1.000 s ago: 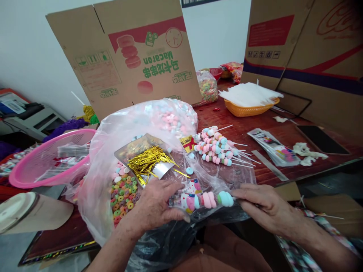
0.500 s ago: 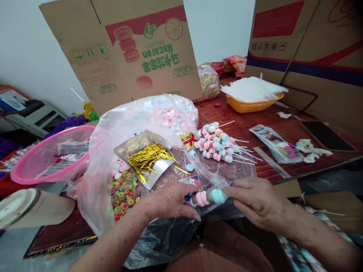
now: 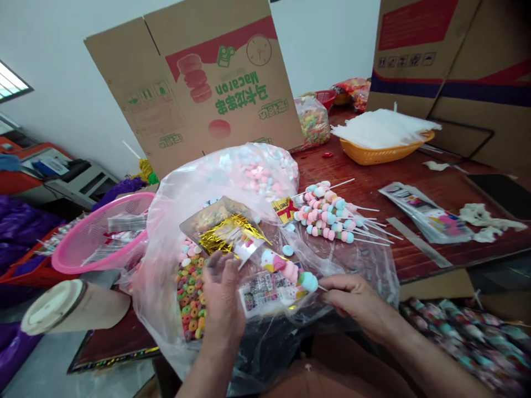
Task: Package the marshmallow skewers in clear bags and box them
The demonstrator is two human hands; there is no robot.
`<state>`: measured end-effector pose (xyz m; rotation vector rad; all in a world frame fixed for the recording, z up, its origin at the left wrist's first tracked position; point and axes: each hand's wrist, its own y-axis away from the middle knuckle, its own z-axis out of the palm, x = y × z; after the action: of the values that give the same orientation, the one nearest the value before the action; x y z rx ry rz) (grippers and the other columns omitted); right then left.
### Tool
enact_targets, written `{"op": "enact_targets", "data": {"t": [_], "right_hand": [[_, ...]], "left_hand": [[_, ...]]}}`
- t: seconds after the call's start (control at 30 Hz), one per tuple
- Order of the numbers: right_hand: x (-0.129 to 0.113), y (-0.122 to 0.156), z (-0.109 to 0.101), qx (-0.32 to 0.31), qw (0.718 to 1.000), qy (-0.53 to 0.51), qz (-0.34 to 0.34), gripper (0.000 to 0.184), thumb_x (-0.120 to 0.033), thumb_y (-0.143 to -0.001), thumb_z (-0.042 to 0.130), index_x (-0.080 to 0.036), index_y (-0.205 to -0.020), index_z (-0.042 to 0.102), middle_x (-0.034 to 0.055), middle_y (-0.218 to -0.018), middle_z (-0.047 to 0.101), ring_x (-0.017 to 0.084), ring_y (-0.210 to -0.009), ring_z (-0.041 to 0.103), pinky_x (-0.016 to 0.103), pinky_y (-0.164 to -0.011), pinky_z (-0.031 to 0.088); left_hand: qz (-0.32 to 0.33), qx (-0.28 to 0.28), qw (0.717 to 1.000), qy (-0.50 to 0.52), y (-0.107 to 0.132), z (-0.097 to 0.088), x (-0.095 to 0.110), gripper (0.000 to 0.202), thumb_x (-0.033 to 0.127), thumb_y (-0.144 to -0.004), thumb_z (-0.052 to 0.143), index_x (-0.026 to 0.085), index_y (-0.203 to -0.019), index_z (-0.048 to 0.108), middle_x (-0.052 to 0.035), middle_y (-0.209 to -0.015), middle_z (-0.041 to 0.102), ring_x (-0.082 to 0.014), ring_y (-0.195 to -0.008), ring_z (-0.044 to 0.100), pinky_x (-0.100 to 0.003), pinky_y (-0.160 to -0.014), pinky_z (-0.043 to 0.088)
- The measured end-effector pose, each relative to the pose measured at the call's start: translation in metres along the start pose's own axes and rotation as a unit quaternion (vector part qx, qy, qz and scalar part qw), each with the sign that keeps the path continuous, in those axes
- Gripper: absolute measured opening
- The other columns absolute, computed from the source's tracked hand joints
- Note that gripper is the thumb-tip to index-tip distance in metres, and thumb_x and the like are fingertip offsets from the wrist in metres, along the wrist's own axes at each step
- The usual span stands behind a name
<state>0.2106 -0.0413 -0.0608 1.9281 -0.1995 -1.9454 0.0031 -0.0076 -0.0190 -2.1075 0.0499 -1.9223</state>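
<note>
My right hand (image 3: 359, 301) pinches the stick end of a marshmallow skewer (image 3: 290, 271) with pink, green and blue pieces. A clear printed wrapper covers the skewer's far end. My left hand (image 3: 224, 301) is off the skewer, fingers apart and somewhat blurred, beside a pile of gold twist ties (image 3: 226, 235) on their packet. Below the skewer lies a flat printed wrapper (image 3: 265, 296). Colourful cereal rings (image 3: 191, 304) lie left of my left hand, within a large clear plastic bag (image 3: 155, 276) that also holds pink and blue marshmallows (image 3: 265, 177).
Several finished marshmallow skewers (image 3: 326, 215) are piled behind my right hand. Printed wrappers (image 3: 427, 213) and a yellow basket (image 3: 373, 156) stand farther right. At left are a pink basket (image 3: 62, 260) and a lidded cup (image 3: 99, 307). A cardboard box (image 3: 145, 121) rises at the back.
My left hand has let go of the wrapped skewer and moved left to the gold twist ties. My right hand still holds the stick. The view has shifted slightly left.
</note>
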Motion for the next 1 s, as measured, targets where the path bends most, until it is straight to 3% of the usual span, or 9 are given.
{"op": "enact_targets", "data": {"t": [0.13, 0.23, 0.3, 0.43, 0.5, 0.57, 0.67, 0.8, 1.0], "right_hand": [[-0.007, 0.007, 0.019, -0.098, 0.995, 0.025, -0.025, 0.021, -0.025, -0.076, 0.051, -0.013, -0.069, 0.067, -0.0043, -0.049, 0.046, 0.007, -0.046, 0.038, 0.018, -0.043, 0.027], [-0.003, 0.012, 0.025, -0.073, 0.972, 0.136, -0.177, 0.027, -0.026, -0.087, 0.044, -0.015, -0.084, 0.068, 0.0019, -0.069, 0.062, 0.013, -0.062, 0.055, 0.021, -0.055, 0.042], [0.005, 0.014, 0.024, 0.039, 0.911, 0.245, -0.329, 0.026, -0.02, -0.089, 0.042, -0.015, -0.097, 0.066, 0.0061, -0.08, 0.065, 0.016, -0.073, 0.06, 0.025, -0.065, 0.047], [0.017, 0.014, 0.017, 0.214, 0.716, 0.428, -0.509, 0.027, -0.01, -0.085, 0.048, -0.012, -0.107, 0.063, 0.0092, -0.074, 0.065, 0.02, -0.071, 0.059, 0.032, -0.066, 0.046], [0.02, 0.014, 0.018, 0.219, 0.69, 0.451, -0.522, 0.026, -0.008, -0.084, 0.048, -0.012, -0.106, 0.062, 0.0086, -0.072, 0.064, 0.02, -0.068, 0.057, 0.033, -0.064, 0.045], [0.021, 0.013, 0.023, 0.202, 0.722, 0.42, -0.512, 0.025, -0.009, -0.085, 0.046, -0.013, -0.104, 0.061, 0.0078, -0.074, 0.064, 0.019, -0.068, 0.057, 0.031, -0.064, 0.045], [0.023, 0.014, 0.037, 0.149, 0.822, 0.308, -0.456, 0.022, -0.011, -0.088, 0.042, -0.016, -0.1, 0.06, 0.0062, -0.079, 0.064, 0.015, -0.071, 0.059, 0.025, -0.064, 0.046], [0.022, 0.016, 0.056, 0.07, 0.943, 0.161, -0.282, 0.022, -0.025, -0.09, 0.041, -0.017, -0.08, 0.058, 0.0009, -0.065, 0.056, 0.012, -0.059, 0.052, 0.022, -0.055, 0.041], [0.015, 0.012, 0.066, -0.038, 0.995, -0.023, -0.088, 0.036, -0.045, -0.086, 0.043, -0.019, -0.061, 0.042, -0.0064, -0.05, 0.034, 0.008, -0.045, 0.03, 0.021, -0.044, 0.025]], "left_hand": [[-0.239, 0.035, 0.922, 0.303, -0.006, 0.011, -0.002, 0.042, 0.049, -0.069, 0.068, 0.017, -0.094, 0.057, -0.0042, -0.08, 0.067, -0.0185, -0.073, 0.066, -0.033, -0.071, 0.054], [-0.306, 0.107, 0.875, 0.361, -0.018, 0.016, 0.01, 0.017, 0.028, -0.073, 0.069, 0.016, -0.079, 0.059, 0.0057, -0.048, 0.055, -0.0093, -0.044, 0.056, -0.03, -0.066, 0.055], [-0.336, 0.117, 0.859, 0.368, -0.022, 0.017, 0.016, 0.015, 0.027, -0.079, 0.064, 0.014, -0.074, 0.058, 0.0064, -0.041, 0.05, -0.0081, -0.038, 0.051, -0.029, -0.062, 0.055], [-0.384, 0.101, 0.853, 0.338, -0.018, 0.018, 0.016, 0.02, 0.032, -0.079, 0.064, 0.013, -0.077, 0.057, 0.0049, -0.042, 0.05, -0.0123, -0.041, 0.057, -0.029, -0.054, 0.054], [-0.401, 0.091, 0.854, 0.319, -0.015, 0.02, 0.013, 0.024, 0.035, -0.077, 0.066, 0.013, -0.076, 0.057, 0.0048, -0.042, 0.05, -0.0133, -0.042, 0.058, -0.028, -0.052, 0.053], [-0.386, 0.092, 0.861, 0.318, -0.013, 0.023, 0.01, 0.027, 0.038, -0.075, 0.068, 0.014, -0.075, 0.056, 0.0053, -0.041, 0.05, -0.0115, -0.04, 0.056, -0.026, -0.05, 0.052], [-0.329, 0.093, 0.872, 0.349, -0.01, 0.027, 0.006, 0.033, 0.042, -0.069, 0.072, 0.015, -0.078, 0.056, 0.0071, -0.041, 0.048, -0.0093, -0.039, 0.052, -0.022, -0.046, 0.049], [-0.291, 0.056, 0.878, 0.376, -0.004, 0.038, 0.001, 0.044, 0.049, -0.06, 0.076, 0.016, -0.082, 0.057, 0.0063, -0.045, 0.051, -0.0108, -0.044, 0.054, -0.018, -0.041, 0.043], [-0.304, 0.055, 0.877, 0.368, 0.004, 0.045, -0.007, 0.042, 0.052, -0.061, 0.074, 0.015, -0.069, 0.055, 0.0056, -0.043, 0.052, -0.0086, -0.04, 0.052, -0.026, -0.059, 0.052]]}}
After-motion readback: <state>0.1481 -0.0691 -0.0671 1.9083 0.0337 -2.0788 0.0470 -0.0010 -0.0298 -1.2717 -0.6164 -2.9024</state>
